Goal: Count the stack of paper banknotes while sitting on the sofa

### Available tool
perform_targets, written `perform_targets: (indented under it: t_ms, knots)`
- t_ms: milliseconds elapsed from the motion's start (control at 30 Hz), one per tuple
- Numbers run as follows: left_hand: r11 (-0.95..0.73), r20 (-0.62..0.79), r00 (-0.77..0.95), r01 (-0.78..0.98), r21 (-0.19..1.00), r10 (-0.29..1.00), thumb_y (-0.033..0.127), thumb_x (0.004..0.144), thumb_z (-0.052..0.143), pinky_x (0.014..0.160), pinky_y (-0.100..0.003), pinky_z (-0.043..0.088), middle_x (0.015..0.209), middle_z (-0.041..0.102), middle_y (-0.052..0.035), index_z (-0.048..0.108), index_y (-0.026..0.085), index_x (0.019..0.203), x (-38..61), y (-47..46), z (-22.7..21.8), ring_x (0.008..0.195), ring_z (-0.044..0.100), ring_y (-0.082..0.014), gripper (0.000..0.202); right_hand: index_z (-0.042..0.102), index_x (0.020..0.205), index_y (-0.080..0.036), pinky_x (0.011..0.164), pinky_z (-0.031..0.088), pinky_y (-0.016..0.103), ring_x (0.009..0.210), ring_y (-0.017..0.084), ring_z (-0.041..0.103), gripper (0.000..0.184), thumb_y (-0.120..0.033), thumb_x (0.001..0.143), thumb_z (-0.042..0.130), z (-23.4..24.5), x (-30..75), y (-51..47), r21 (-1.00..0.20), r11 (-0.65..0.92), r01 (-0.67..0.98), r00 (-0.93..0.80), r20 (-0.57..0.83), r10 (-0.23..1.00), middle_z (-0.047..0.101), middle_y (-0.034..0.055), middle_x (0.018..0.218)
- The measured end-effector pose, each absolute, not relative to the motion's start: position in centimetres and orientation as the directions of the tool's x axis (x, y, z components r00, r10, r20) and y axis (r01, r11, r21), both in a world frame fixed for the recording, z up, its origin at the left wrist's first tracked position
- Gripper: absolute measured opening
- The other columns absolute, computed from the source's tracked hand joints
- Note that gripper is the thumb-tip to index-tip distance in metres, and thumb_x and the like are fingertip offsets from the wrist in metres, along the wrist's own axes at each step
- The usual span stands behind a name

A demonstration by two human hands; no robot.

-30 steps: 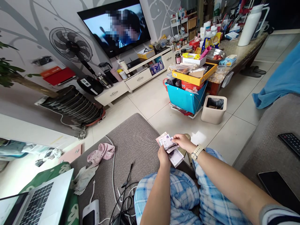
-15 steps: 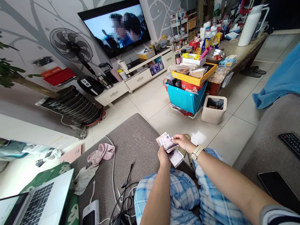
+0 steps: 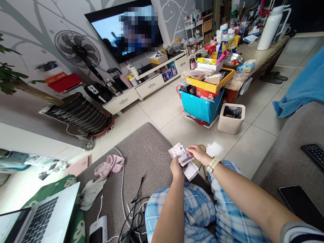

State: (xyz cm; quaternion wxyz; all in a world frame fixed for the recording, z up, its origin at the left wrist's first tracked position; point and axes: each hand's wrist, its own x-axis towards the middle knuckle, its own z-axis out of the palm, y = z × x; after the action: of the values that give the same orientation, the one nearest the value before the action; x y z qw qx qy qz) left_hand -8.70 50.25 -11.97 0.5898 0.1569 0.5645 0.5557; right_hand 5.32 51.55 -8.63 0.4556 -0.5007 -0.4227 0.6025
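Observation:
A small stack of banknotes is held over my lap, just past my knees. My left hand is closed round the near left side of the stack, its thumb on top. On the stack's right edge, my right hand pinches notes between thumb and fingers; a cream watch is on that wrist. Pinkish and pale purple notes fan out at the upper left and lower right. The notes in the middle are slightly blurred, and their lower layers are hidden by my fingers.
I sit on a grey sofa with a pink cloth, black cables, a white power bank and a laptop at left. A phone and remote lie at right. Ahead stand a bin and blue box.
The notes in the middle of the stack have shifted under my right fingers, and a different printed face shows on top. Both hands stay in nearly the same place.

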Motion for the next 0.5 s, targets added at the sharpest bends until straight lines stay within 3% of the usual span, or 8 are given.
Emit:
perform_targets:
  t_ms: [133, 300, 500]
  knots:
    - [0.346, -0.508, -0.251, -0.487, 0.802, 0.824, 0.036, 0.075, 0.072, 0.077, -0.038, 0.056, 0.086, 0.075, -0.01, 0.071, 0.014, 0.093, -8.7, 50.1, -11.4, 0.081, 0.072, -0.0256, 0.028, 0.062, 0.067, -0.019, 0.056, 0.034, 0.029, 0.056, 0.017, 0.053, 0.042, -0.06, 0.079, 0.061, -8.2, 5.4, 51.3, -0.959, -0.252, -0.126, -0.094, -0.242, 0.966, 0.062, 0.0028, 0.057]
    - [0.348, -0.515, -0.265, -0.487, 0.801, 0.815, 0.032, 0.075, 0.071, 0.076, -0.038, 0.056, 0.087, 0.075, -0.0098, 0.071, 0.014, 0.093, -8.6, 49.9, -10.7, 0.08, 0.072, -0.0252, 0.024, 0.059, 0.06, -0.02, 0.056, 0.035, 0.028, 0.056, 0.015, 0.051, 0.033, -0.048, 0.07, 0.074, -8.1, 5.5, 51.1, -0.959, -0.274, -0.069, -0.073, -0.269, 0.96, 0.062, 0.0013, 0.058]
    - [0.346, -0.51, -0.249, -0.492, 0.799, 0.824, 0.032, 0.072, 0.075, 0.075, -0.038, 0.056, 0.084, 0.074, -0.0085, 0.071, 0.014, 0.094, -8.6, 49.7, -10.6, 0.078, 0.072, -0.0249, 0.029, 0.059, 0.065, -0.02, 0.055, 0.036, 0.028, 0.058, 0.015, 0.052, 0.024, -0.035, 0.063, 0.078, -8.8, 5.4, 51.4, -0.95, -0.308, -0.047, 0.021, -0.309, 0.951, 0.059, -0.0016, 0.061]
